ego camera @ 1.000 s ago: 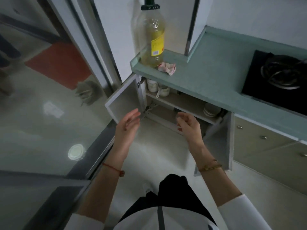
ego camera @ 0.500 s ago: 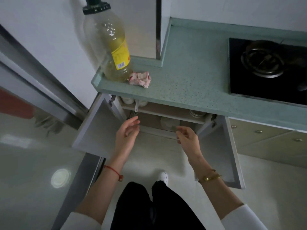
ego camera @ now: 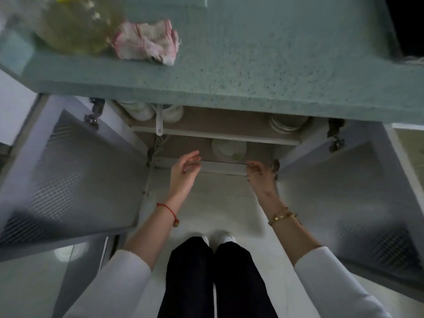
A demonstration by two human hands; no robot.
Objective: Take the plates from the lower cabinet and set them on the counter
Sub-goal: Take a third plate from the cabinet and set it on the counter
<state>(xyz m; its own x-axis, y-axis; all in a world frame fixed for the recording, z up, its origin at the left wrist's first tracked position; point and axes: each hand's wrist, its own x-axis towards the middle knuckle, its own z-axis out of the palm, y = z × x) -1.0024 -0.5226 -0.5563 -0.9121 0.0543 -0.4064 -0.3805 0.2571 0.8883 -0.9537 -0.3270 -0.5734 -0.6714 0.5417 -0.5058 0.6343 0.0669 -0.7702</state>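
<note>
Now, nothing is held: a loose, empty grip is shown by the left hand (ego camera: 185, 171) and the right hand (ego camera: 260, 174). The plates (ego camera: 229, 148) are seen stacked just beyond, between both grips; the shelf (ego camera: 218, 134) above could be clipped if they are lifted steeply.

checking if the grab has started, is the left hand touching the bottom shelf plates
Apart. In the head view, bare shelf shows between the plates and the left hand, which holds nothing.
</note>
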